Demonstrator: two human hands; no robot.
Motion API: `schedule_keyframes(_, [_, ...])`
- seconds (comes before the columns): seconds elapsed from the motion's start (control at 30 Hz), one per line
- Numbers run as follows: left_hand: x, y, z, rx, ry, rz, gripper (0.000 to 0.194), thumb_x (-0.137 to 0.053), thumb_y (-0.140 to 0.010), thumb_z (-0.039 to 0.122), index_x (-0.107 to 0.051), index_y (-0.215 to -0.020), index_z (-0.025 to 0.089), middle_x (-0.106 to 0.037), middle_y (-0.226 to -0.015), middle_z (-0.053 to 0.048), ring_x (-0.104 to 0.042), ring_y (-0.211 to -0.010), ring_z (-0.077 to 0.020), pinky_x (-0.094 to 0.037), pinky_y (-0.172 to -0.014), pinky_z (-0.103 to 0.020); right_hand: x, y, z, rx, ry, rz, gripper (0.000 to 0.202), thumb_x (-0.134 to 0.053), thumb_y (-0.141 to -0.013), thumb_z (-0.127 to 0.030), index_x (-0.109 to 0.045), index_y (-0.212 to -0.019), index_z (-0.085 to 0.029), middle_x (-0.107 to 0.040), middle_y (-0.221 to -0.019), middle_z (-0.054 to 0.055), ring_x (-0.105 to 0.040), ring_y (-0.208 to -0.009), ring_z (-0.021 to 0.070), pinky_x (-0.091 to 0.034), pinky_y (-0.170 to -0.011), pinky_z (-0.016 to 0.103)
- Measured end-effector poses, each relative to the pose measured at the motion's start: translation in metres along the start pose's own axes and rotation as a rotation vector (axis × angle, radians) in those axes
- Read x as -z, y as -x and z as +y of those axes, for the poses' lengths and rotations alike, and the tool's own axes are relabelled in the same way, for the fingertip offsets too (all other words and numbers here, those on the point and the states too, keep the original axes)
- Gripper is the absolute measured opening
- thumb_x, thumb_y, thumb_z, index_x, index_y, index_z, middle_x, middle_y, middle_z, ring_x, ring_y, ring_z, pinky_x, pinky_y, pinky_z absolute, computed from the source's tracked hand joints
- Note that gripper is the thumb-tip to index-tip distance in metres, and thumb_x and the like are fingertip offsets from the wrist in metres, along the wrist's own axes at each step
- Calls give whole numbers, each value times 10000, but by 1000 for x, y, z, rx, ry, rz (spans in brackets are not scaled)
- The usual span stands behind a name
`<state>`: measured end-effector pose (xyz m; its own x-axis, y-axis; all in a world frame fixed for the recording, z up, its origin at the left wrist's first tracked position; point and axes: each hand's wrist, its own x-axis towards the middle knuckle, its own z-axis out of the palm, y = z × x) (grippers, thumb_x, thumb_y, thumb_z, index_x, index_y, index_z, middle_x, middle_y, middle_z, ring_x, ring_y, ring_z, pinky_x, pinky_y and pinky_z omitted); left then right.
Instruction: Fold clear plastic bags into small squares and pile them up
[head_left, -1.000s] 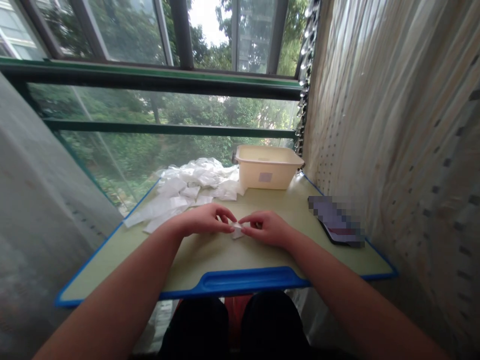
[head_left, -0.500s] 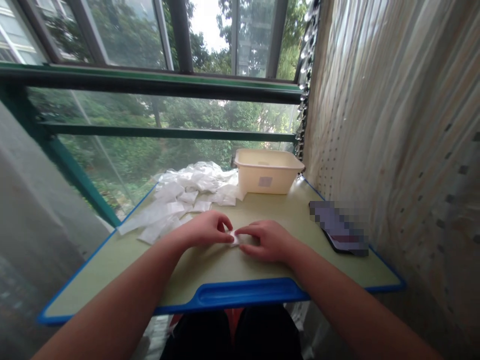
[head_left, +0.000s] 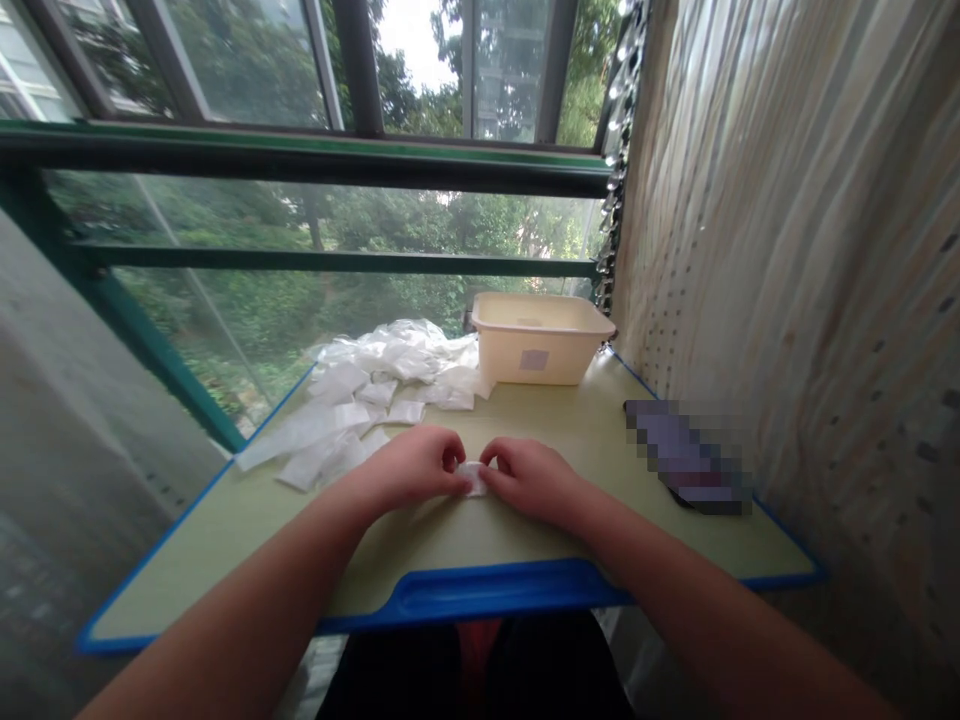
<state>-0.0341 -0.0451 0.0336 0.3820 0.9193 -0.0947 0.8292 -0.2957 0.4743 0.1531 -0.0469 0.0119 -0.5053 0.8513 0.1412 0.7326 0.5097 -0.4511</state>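
Note:
A small white packet (head_left: 473, 479), perhaps folded film or paper, lies on the green tabletop (head_left: 517, 535) between my hands. My left hand (head_left: 420, 465) pinches its left edge with thumb and forefinger. At the right edge, my right hand (head_left: 534, 476) pinches it the same way, with the other fingers curled under. Beyond my left hand spreads a heap of thin white translucent bags (head_left: 405, 362), some flat and some crumpled. What the packet holds, if anything, is too small to make out.
A cream plastic bin (head_left: 534, 345) with a pale label stands at the back of the table. A phone-like dark object (head_left: 686, 460), partly blurred out, lies at the right. The table has a raised blue front edge (head_left: 495, 588). Windows stand behind, a curtain (head_left: 780, 250) at the right.
My right hand's fingers have come in from loosely extended to a pinch on the packet's right edge. The packet now lies flatter and more visible between both hands. My view has shifted slightly.

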Motion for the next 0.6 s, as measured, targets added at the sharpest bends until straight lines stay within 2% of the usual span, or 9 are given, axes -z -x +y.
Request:
schedule_keyframes(0.07, [1, 1, 2, 23, 94, -35, 312, -615, -613, 438, -630, -789, 180, -632, -708, -8, -553, -622, -147, -349, -513, -218, 2, 0, 0, -26, -113, 19, 200, -500, -794, -343, -615, -845, -188, -566, -622, -7, -474, -571, 110, -289, -510, 218])
schedule_keyframes(0.17, [0, 1, 5, 37, 347, -80, 324, -580, -670, 456, -607, -797, 160, -619, -681, -9, -557, -609, -139, -367, -494, -211, 5, -1, 2, -56, -321, 55, 211, -482, -804, -341, -590, -844, -164, -490, -559, -32, -434, -523, 94, -295, -487, 208])
schedule_keyframes(0.33, [-5, -6, 6, 29, 731, -76, 282, -612, -682, 389, -571, -797, 135, -615, -693, -24, -590, -673, -146, -450, -548, -227, 8, -3, 5, -87, -527, 69, 240, -484, -795, -380, -557, -848, -158, -405, -522, -58, -368, -478, 82, -279, -452, 202])
schedule_keyframes(0.5, [-6, -12, 7, 10, 864, 26, 311, -636, -686, 367, -583, -867, 120, -616, -732, -34, -574, -627, -128, -467, -494, -228, 9, -6, 11, -155, -594, 101, 226, -510, -766, -375, -550, -811, -157, -412, -540, -54, -361, -485, 81, -279, -455, 203])
schedule_keyframes(0.6, [-5, -12, 8, 19, 950, 22, 316, -665, -673, 339, -603, -886, 114, -644, -774, -45, -593, -655, -129, -509, -587, -259, 9, -7, 13, -207, -631, 100, 221, -510, -758, -370, -549, -786, -154, -412, -538, -52, -359, -484, 85, -283, -455, 208])
